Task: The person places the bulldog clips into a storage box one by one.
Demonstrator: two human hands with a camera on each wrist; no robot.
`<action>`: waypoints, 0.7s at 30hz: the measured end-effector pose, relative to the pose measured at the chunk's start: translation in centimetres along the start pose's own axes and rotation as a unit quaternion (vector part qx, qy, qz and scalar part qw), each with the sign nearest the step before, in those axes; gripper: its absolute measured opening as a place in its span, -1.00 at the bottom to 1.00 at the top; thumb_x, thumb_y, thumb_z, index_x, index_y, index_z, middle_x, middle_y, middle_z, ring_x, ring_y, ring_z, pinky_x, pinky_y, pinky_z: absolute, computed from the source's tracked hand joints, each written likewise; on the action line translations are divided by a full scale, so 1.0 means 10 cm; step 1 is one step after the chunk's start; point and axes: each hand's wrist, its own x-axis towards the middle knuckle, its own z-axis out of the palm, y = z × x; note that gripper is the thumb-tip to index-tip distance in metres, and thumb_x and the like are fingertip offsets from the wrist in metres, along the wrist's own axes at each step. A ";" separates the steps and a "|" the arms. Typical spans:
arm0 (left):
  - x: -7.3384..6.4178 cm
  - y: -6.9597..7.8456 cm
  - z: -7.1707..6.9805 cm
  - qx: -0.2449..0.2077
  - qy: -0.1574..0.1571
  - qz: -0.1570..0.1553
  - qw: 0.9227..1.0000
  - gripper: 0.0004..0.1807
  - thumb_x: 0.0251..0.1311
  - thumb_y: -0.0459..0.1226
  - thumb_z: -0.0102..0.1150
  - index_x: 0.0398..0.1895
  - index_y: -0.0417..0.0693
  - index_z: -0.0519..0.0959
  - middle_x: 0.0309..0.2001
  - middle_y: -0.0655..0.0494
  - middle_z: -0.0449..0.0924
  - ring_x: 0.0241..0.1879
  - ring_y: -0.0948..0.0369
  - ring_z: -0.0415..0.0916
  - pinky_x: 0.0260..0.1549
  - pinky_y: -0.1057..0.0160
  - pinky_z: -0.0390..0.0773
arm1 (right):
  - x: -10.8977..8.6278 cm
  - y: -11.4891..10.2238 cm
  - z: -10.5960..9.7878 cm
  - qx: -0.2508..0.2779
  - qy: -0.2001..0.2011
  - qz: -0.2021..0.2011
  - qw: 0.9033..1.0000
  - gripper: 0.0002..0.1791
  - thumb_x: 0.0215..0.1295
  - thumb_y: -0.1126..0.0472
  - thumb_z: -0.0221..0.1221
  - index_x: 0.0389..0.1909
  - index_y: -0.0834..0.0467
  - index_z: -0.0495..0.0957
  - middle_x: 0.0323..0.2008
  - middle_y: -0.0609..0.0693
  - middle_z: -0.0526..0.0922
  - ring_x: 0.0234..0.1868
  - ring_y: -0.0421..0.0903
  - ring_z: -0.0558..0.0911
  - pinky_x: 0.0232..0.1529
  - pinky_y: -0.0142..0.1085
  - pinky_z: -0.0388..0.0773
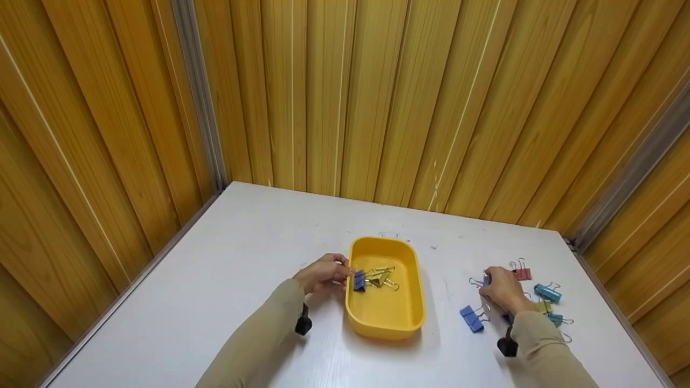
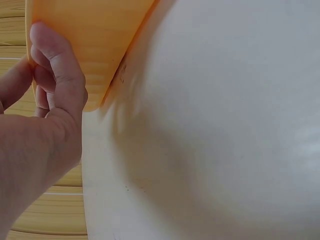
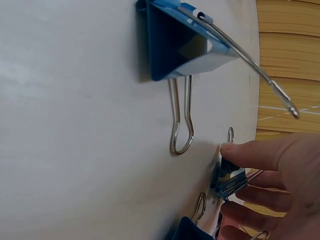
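Observation:
My left hand pinches the left rim of a yellow plastic tub, thumb on one side of the wall and fingers on the other. Inside the tub lie a blue binder clip and gold binder clips. Over on the right, my right hand holds another blue binder clip between thumb and fingers, low at the tabletop. A further blue binder clip lies just in front of that hand, large in the right wrist view.
Around the right hand are a red binder clip, a teal one, a yellow-green one and others partly covered by the wrist. The white table meets wood-patterned walls at the back and sides.

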 end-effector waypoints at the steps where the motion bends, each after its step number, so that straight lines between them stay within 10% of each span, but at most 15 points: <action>1: 0.00 0.00 0.00 -0.002 -0.001 0.001 1.000 -0.84 0.19 -0.37 0.18 -0.28 -0.09 0.38 -0.40 0.08 0.58 -0.51 0.26 0.53 -0.41 0.29 0.59 | -0.01 0.00 0.00 -0.002 0.000 -0.003 1.000 -0.44 -0.03 0.36 0.29 0.02 0.55 0.43 -0.01 0.50 0.53 0.02 0.38 0.53 0.06 0.20 0.44; 21: 0.01 0.01 0.00 0.022 0.009 -0.003 1.000 -0.83 0.19 -0.33 0.21 -0.29 -0.08 0.39 -0.37 0.06 0.58 -0.46 0.24 0.56 -0.37 0.28 0.62 | -0.07 0.04 -0.02 0.035 -0.041 0.023 0.998 -0.30 0.16 0.20 0.30 0.22 0.51 0.29 0.20 0.52 0.36 0.23 0.43 0.36 0.23 0.25 0.32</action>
